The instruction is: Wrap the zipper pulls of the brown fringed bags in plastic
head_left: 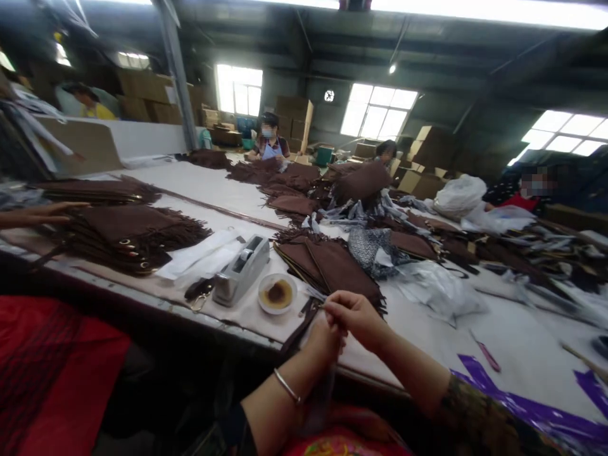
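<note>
My left hand (324,340), with a silver bangle at the wrist, is closed around a dark brown strap (298,334) at the table's front edge. A strip of thin clear plastic (323,396) hangs below it. Fingertips pinched, my right hand (352,315) meets the left one; what lies between its fingers is too small to make out. Just beyond both hands lie fringed brown bags (339,263) with zippers. To their left stands a white bowl (265,304) holding something yellow-brown, beside a grey tape dispenser (242,269).
Stacked fringed bags (130,225) lie at the left, under another person's hand (42,215). Black keys or clips (199,290) lie by the dispenser. At right are crumpled plastic bags (439,291), a pink-handled cutter (488,356) and purple tape (517,402). Several people work across the table.
</note>
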